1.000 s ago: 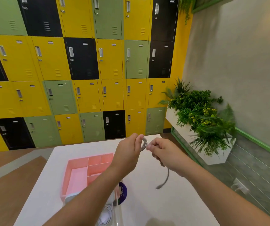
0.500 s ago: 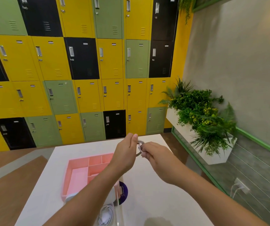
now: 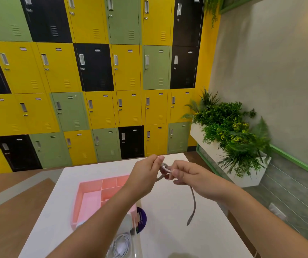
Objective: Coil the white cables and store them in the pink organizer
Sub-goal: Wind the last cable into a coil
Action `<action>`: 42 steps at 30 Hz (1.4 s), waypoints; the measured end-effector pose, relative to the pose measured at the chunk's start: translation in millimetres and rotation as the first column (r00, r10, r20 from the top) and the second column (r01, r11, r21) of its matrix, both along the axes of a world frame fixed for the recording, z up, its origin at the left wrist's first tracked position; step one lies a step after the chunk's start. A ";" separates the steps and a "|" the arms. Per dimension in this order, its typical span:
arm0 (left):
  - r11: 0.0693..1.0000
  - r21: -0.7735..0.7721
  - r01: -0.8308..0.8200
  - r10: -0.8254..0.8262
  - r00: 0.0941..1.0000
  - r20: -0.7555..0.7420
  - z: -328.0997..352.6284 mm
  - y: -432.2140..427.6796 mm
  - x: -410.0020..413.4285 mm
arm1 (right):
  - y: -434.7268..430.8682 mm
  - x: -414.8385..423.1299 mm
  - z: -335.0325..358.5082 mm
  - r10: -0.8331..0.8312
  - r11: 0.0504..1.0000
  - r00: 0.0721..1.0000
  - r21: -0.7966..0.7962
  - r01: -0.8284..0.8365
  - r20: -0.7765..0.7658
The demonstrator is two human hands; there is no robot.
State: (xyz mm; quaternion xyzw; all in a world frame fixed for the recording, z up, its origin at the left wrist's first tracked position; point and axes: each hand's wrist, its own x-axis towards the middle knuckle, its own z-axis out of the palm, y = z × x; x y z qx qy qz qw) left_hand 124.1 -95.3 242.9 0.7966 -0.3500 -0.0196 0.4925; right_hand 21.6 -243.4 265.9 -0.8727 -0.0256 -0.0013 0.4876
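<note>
The left hand pinches the small loops of the white cable between thumb and fingers, and the right hand pinches the strand just beside them. Both are raised above the surface, to the right of the pink organizer, with the free tail hanging down to its connector. Risk: a relaxed pinch on either side is likely to let the tight loops spring open, and the unwrapped tail may drag the coil loose or catch on a divider during placement
</note>
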 end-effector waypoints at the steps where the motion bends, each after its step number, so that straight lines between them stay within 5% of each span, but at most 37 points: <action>1: 1.000 -0.012 -0.025 0.025 1.000 0.005 -0.1 -1.6 -0.9 | -0.7 0.0 -0.2 0.008 0.999 1.000 -0.032 -0.008 0.001; 7: 0.996 -0.008 -0.090 0.090 0.996 -0.015 -5.3 -9.4 -2.3 | -2.7 -0.2 -0.6 0.054 0.996 0.998 -0.072 -0.055 -0.006; 19: 0.988 0.007 0.154 -0.150 0.969 -0.196 11.2 1.3 -18.7 | -23.1 15.4 17.0 -0.215 0.891 0.884 -0.287 0.352 0.415; 25: 0.996 -0.004 0.089 -0.088 0.982 -0.166 7.4 3.1 -19.8 | -20.7 18.3 -2.0 -0.113 0.741 0.800 -0.487 0.463 0.589; 29: 0.993 -0.094 0.071 -0.089 0.974 -0.206 6.4 2.6 -18.6 | -10.1 11.4 -10.6 -0.077 0.724 0.796 -0.515 0.458 0.600; 33: 0.986 -0.158 0.052 -0.091 0.963 -0.255 4.9 0.4 -17.0 | 1.1 9.7 -21.7 -0.127 0.854 0.893 -0.411 0.320 0.433; 36: 0.985 -0.166 0.050 -0.092 0.962 -0.255 5.2 -2.1 -18.5 | 11.0 8.4 -19.3 -0.185 0.957 0.942 -0.165 0.237 0.280; 39: 0.988 -0.148 0.041 -0.066 0.983 -0.173 7.3 -3.8 -20.4 | 17.0 6.1 -13.6 -0.210 0.969 0.974 0.153 0.195 0.087; 42: 0.989 -0.147 0.025 -0.042 0.993 -0.109 7.3 -5.0 -18.2 | 23.7 5.5 -13.4 -0.234 0.964 0.970 0.145 0.223 0.068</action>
